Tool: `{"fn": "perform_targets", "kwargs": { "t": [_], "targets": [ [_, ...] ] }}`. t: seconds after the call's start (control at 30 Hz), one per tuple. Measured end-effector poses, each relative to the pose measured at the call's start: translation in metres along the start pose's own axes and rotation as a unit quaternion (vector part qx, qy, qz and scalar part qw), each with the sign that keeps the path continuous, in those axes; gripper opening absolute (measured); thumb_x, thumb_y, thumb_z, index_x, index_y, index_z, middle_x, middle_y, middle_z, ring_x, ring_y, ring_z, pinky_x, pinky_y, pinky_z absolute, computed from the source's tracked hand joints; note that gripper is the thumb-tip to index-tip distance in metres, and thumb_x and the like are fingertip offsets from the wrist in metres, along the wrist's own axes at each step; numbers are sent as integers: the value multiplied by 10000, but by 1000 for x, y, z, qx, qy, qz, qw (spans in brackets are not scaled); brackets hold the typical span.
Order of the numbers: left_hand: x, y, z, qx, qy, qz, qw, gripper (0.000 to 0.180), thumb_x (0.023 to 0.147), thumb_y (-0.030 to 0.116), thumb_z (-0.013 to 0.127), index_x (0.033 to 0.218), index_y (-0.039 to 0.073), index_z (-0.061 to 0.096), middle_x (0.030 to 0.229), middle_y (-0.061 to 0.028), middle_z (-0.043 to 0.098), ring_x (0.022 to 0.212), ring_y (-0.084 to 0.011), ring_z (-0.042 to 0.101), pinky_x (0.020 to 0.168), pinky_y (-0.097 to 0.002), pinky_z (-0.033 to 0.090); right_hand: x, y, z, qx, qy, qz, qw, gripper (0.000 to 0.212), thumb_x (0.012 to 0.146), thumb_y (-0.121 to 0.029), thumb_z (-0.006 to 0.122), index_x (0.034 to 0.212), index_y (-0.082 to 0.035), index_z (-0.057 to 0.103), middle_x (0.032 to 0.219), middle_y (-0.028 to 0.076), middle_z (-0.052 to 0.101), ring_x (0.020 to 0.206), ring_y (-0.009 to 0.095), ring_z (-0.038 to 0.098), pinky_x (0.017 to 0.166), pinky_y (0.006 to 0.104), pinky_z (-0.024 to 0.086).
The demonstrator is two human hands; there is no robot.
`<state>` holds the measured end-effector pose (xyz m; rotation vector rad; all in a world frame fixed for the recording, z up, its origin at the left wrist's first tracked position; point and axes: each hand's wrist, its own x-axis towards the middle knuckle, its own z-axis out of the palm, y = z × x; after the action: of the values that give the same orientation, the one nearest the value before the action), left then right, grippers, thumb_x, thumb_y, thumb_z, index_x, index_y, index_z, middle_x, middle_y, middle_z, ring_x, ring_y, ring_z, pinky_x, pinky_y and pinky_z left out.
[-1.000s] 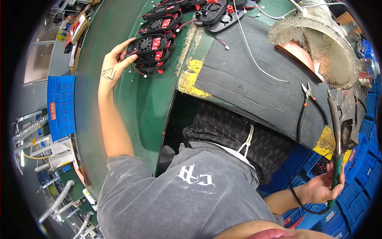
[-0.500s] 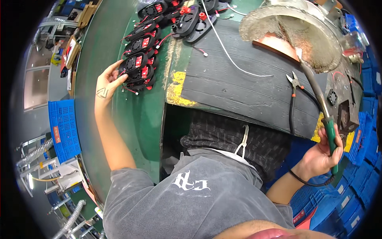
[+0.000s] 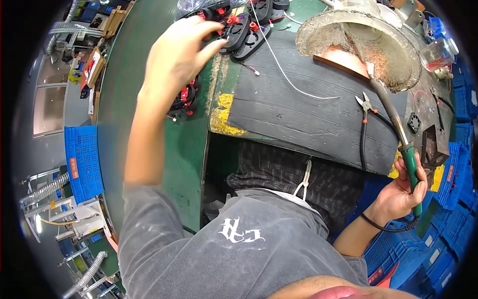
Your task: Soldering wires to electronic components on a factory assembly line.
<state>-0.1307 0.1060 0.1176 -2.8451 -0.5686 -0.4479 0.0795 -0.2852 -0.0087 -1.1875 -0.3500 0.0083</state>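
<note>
Up from the fan stack [image 3: 185,99] goes the left hand [image 3: 177,52], thumb and forefinger parted beside black housings [image 3: 239,34] on the green bench [image 3: 186,154]; the right hand [image 3: 401,193], wrapped around the soldering iron [image 3: 410,165], should stay steady.

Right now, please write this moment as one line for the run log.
left hand: open, near black fan housings | right hand: gripping soldering iron | pliers: on dark mat

one soldering iron [image 3: 409,159], one wire cutter [image 3: 366,106], probably four or more black housings [image 3: 239,35]
</note>
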Motion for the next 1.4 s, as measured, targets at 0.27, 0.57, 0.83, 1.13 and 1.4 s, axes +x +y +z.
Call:
{"fn": "perform_targets", "kwargs": {
  "t": [0.27, 0.57, 0.83, 1.13, 1.4],
  "targets": [
    [50, -14, 81, 106, -236, -98, 961, 632, 765, 610, 732, 1080, 66, 669, 973, -165, 714, 986, -318, 679, 864, -425, 529, -10, -8, -13, 7, 52, -14, 999, 375, 983, -299, 437, 1052, 23, 618, 1173, 271, 634, 832, 351, 715, 726, 390, 622],
    [30, -57, 55, -263, -162, -299, 903, 458, 898, 420, 666, 1107, 15, 703, 885, -53, 703, 700, -102, 606, 604, -249, 465, -6, -4, -19, 15, 4, -10, 1000, 376, 992, -284, 450, 1075, 45, 613, 1196, 306, 629, 856, 355, 718, 785, 387, 617],
    [5, -53, 0, -434, 40, -351, 829, 383, 916, 307, 708, 1092, -34, 703, 804, -28, 672, 525, -71, 523, 517, -211, 422, -9, -7, -19, 8, 9, -5, 1000, 381, 983, -285, 453, 1053, 56, 607, 1171, 310, 626, 843, 367, 715, 746, 394, 620],
    [0, 39, -13, -603, -119, -279, 737, 355, 929, 143, 665, 1227, -44, 612, 1007, -77, 676, 574, -121, 578, 562, -239, 485, -6, -12, -19, 18, 11, -24, 1000, 390, 973, -270, 446, 1045, 74, 616, 1138, 312, 637, 813, 385, 716, 706, 408, 627],
    [14, 113, 28, -627, -287, -192, 699, 328, 926, 164, 650, 1187, -33, 628, 916, -84, 691, 586, -107, 636, 637, -238, 499, -9, -22, -36, 3, 23, -47, 999, 412, 994, -303, 432, 1066, 53, 626, 1192, 311, 630, 833, 367, 721, 758, 393, 620]
  ]
}}
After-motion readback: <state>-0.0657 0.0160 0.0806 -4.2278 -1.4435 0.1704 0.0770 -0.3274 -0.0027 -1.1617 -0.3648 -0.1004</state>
